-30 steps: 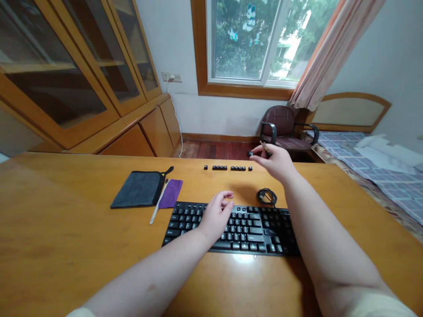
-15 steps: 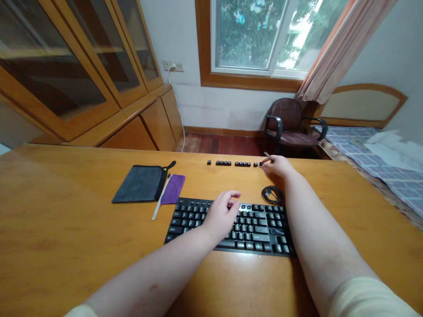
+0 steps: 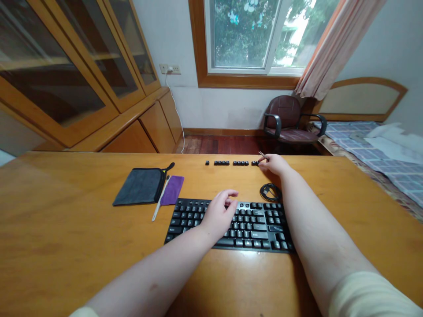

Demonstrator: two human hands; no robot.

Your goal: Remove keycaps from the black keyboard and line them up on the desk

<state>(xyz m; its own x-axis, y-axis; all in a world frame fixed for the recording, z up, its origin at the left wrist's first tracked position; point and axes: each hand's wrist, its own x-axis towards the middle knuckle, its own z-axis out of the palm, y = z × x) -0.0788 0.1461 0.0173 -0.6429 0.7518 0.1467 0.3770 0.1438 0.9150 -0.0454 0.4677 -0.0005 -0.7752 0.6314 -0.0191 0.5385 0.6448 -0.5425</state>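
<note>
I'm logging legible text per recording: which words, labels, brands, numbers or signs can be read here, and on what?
None can be read with certainty.
Keyboard: pale key legends show, too small and blurred to read.
Loose keycaps: any markings too small to make out.

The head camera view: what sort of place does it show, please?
Probably a bedroom that also serves as a study: there is a bed at the right, a glass-doored cabinet at the left, and a wooden desk bearing a keyboard.
</note>
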